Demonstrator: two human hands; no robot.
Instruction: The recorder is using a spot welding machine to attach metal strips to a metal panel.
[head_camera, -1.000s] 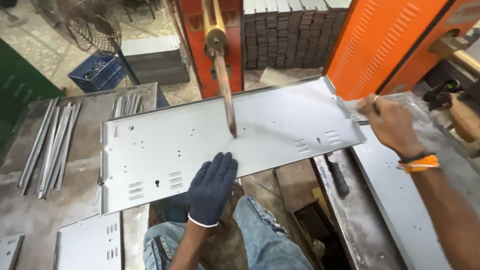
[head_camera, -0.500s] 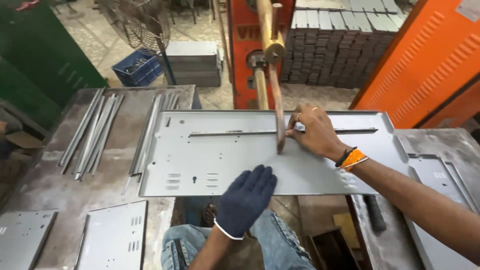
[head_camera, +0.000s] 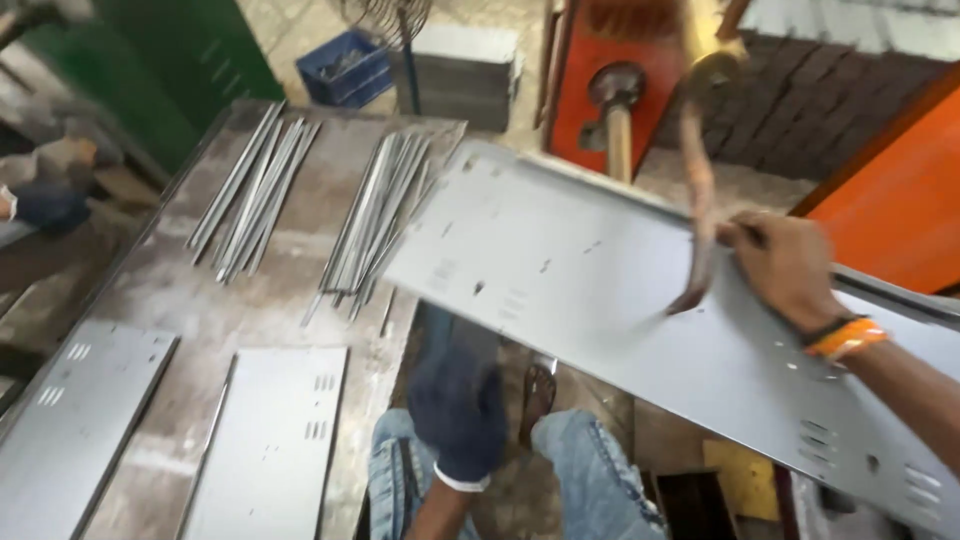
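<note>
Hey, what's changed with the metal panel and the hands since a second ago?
The grey sheet panel has swung around and now lies slanted. The gloved left hand has come off it, toward the lap. The bare right hand stays on the panel by the electrode arm.

— What is that big panel (head_camera: 620, 300) looking like?
— Sheet metal, coated in a matt pale grey, smooth, with small slots punched through it. The bare right hand (head_camera: 785, 268) is resting on it, wearing an orange and black band (head_camera: 845, 338) that could be cloth or plastic; I cannot tell which.
— And the left hand (head_camera: 458, 400)?
— It is wearing a dark blue knitted cloth glove, over faded denim jeans (head_camera: 590, 470).
— The bench (head_camera: 250, 300)?
— Worn steel, scuffed and blotchy, dull. The thin rods (head_camera: 375, 225) lying on it are showing bare, slightly shiny metal. The curved arm (head_camera: 697, 200) is looking coppery and tarnished.
</note>
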